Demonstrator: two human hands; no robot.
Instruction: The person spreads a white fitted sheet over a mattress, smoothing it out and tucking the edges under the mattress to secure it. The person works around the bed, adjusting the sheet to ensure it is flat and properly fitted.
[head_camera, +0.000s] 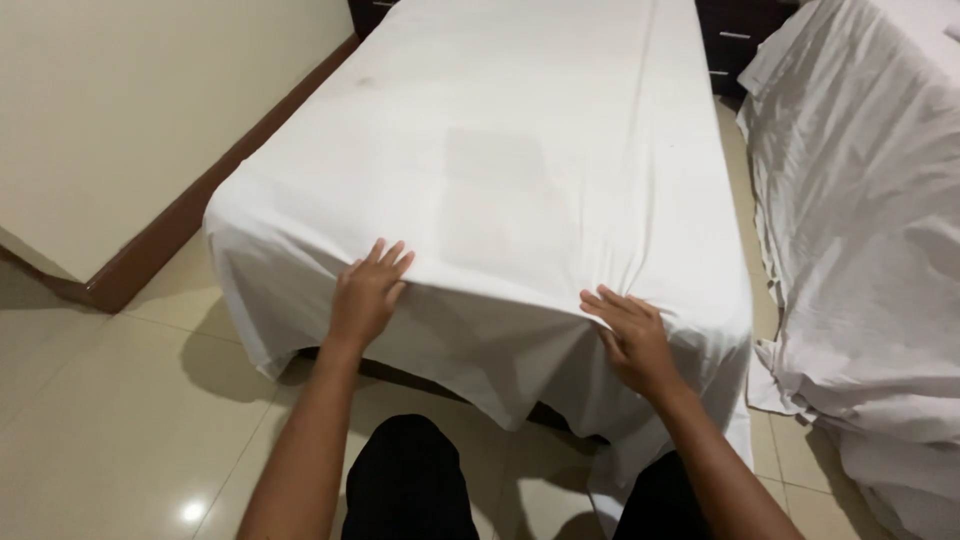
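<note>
View: head cam, looking down over foot end of a single bed.

Bed sheet: white sheet (500, 170) covers whole mattress top, drapes over near edge and both near corners. Hem hangs uneven at foot end, lower toward the R corner, where it reaches the floor.

L hand: left hand (367, 292) lies palm-down on sheet at the near edge, approx. mid-left. Fingers spread, tips pointing up the bed. Flat contact only, nothing pinched or held.

R hand: right hand (630, 335) also palm-down on sheet at near edge, toward R corner. Fingers extended, angled left/up. Small creases fan out in the fabric just above fingertips. No fold gripped; hand open and pressing flat.

Hands rel. to each other: well apart, both on same edge line, L slightly higher in frame than R.

Sheet surface: mostly smooth; one long lengthwise crease on R side, faint rectangular darker patch near centre.

Person: bare forearms enter from bottom; dark trousers (405, 480) visible between arms, close to bed foot.

Second bed: to the R, another bed (870, 230) under rumpled white cloth, fabric bunching at floor level. Narrow gap between the two beds.

Floor: glossy beige tiles (110, 420), light glare spot bottom-left.

Wall: cream wall (120, 100) on L w/ dark wood skirting (190, 215) running along bed side.

Furniture: dark wood drawer unit (740, 45) at top, behind beds; partly hidden.
</note>
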